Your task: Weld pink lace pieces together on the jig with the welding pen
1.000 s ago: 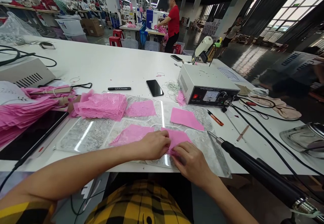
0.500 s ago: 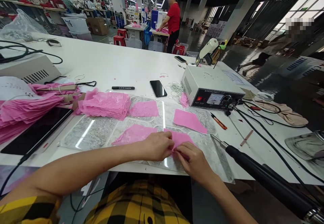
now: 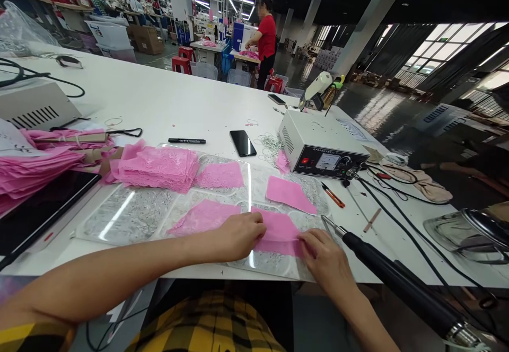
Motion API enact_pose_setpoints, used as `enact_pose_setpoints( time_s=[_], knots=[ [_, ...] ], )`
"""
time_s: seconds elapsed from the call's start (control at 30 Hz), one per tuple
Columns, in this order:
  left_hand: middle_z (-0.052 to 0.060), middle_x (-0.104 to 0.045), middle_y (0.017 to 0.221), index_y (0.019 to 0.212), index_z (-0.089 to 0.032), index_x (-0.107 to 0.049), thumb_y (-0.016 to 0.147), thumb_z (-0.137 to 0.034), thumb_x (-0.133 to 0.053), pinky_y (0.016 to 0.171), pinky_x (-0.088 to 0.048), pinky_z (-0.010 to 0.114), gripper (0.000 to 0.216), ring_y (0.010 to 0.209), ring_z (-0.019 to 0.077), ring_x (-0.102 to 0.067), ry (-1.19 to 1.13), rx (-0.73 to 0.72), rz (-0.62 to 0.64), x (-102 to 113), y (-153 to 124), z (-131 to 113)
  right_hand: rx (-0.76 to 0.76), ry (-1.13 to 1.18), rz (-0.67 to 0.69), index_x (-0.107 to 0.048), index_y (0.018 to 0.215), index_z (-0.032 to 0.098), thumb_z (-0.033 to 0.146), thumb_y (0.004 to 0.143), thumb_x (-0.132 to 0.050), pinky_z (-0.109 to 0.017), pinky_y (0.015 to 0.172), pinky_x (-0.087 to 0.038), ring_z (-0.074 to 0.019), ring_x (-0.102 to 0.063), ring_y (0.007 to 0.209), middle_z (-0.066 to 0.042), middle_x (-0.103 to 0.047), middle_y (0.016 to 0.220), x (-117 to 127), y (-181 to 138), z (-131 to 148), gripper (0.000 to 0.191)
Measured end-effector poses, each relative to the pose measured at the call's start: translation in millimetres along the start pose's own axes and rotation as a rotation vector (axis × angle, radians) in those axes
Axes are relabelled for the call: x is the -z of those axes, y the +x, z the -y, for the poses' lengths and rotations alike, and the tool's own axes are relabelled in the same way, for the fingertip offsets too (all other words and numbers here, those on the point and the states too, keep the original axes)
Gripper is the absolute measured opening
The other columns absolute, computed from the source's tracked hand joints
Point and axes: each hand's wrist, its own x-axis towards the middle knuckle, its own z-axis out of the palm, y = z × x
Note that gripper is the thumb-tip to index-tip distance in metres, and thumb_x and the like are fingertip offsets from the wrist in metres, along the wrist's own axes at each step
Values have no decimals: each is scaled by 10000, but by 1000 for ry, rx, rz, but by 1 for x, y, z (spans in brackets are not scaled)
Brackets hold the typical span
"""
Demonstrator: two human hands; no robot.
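My left hand is closed at the left edge of a pink fabric piece, its fingers curled down on the cloth. My right hand pinches the same piece at its right edge. Between them the cloth lies stretched, with a second pink layer showing along the near side. Left of my left hand a pink lace piece lies flat, partly under the wrist. Beneath everything is a clear, glossy template sheet. Further back on it lie another lace piece and a plain pink piece.
A stack of pink lace stands at left, near a tablet. Behind are a marker and a phone. To the right sit a control box, a cutter, a corded black pen-like tool and a glass jar.
My right hand has moved right, away from my left hand. The pink cloth that was gathered between them is now spread out, its lower layer visible. The view has shifted slightly.
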Motion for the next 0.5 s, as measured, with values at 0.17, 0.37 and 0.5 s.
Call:
enact_pose_setpoints(
  time_s=[0.17,0.37,0.5],
  knots=[
    [94,-615,1017,896,-157,-594,831,-94,-490,772,-500,316,138,904,216,-607,7,-24,-9,-6,-2,1,-80,57,-60,-666,940,224,172,903,-484,-283,643,-467,-154,-596,735,-37,-626,825,4,19,6,193],
    [102,-604,1125,1026,-147,-620,755,-58,-538,933,-479,387,297,1018,233,-595,-534,115,-116,14,-14,7,9,215,-108,-680,906,220,188,907,-511,-264,654,-483,-137,-612,739,-27,-643,813,1,70,31,172],
    [69,-636,921,912,-138,-614,839,-152,-485,813,-540,361,149,844,180,-644,-1153,427,-210,30,-26,27,176,326,-65,-696,891,230,164,894,-522,-255,644,-502,-142,-621,759,-29,-655,815,-13,105,59,186]
  ],
)
